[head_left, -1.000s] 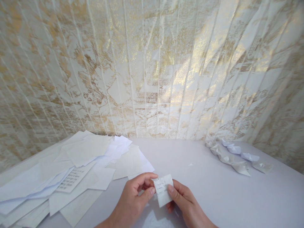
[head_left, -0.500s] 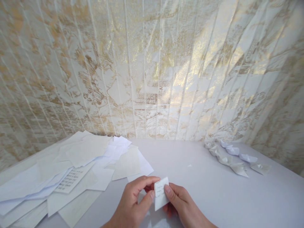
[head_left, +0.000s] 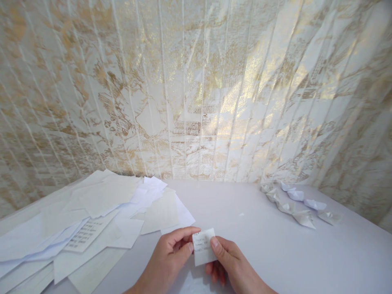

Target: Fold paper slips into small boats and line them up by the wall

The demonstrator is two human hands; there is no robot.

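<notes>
A small folded piece of paper (head_left: 203, 250) with faint writing on it is held up between both hands, just above the white table (head_left: 232, 261). My left hand (head_left: 173, 253) pinches its left edge between thumb and forefinger. On the right side, my right hand (head_left: 228, 257) grips the paper with the thumb flat on its front face; the other fingers curl behind and below, partly hidden. The folds at the back of the paper cannot be seen.
A spread pile of loose paper sheets (head_left: 107, 196), one bearing printed lines, covers the table's left side. Several folded paper boats (head_left: 295, 195) stand in two rows at the back right. A tiny paper scrap (head_left: 241, 214) lies mid-table. Behind hangs a patterned curtain (head_left: 183, 102).
The folded paper has turned so its front faces me more squarely, and its lower edge has risen. Both hands keep hold of it. The whole view has shifted slightly.
</notes>
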